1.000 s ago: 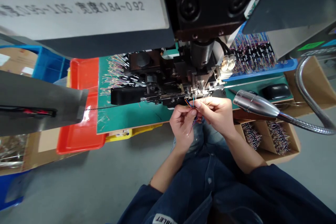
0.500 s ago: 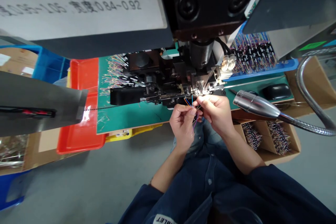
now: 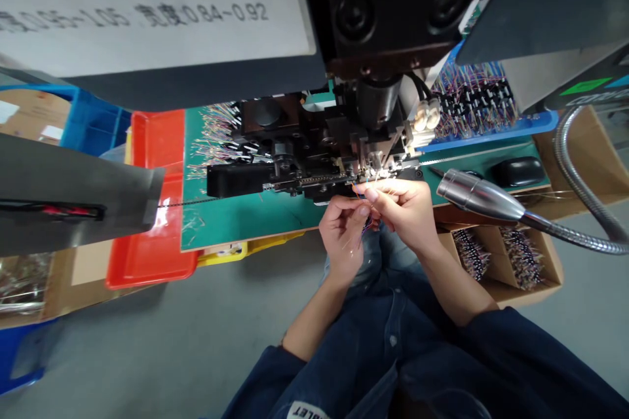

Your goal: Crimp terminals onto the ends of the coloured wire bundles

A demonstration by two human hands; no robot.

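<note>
In the head view, both bare forearms reach forward from dark blue sleeves and converge just in front of the black metal machine [image 3: 295, 144]. The left hand [image 3: 343, 239] is curled, its thumb and forefinger pinched on a small bundle of wires [image 3: 365, 228]. The right hand [image 3: 405, 213] lies beside it, slightly nearer the machine, thumb and forefinger narrowed on the wire ends.

The bundle sits between the two hands, at the front edge of the machine; its strands are thin and flexible, orange and purple among them, and the fingers hide most of it.

The tabletop [image 3: 246, 219] is smooth and green. To the left lies a glossy red plastic tray [image 3: 152, 252]; to the right, a brushed-metal, cone-shaped lamp head [image 3: 479, 195] on a ribbed gooseneck.
</note>
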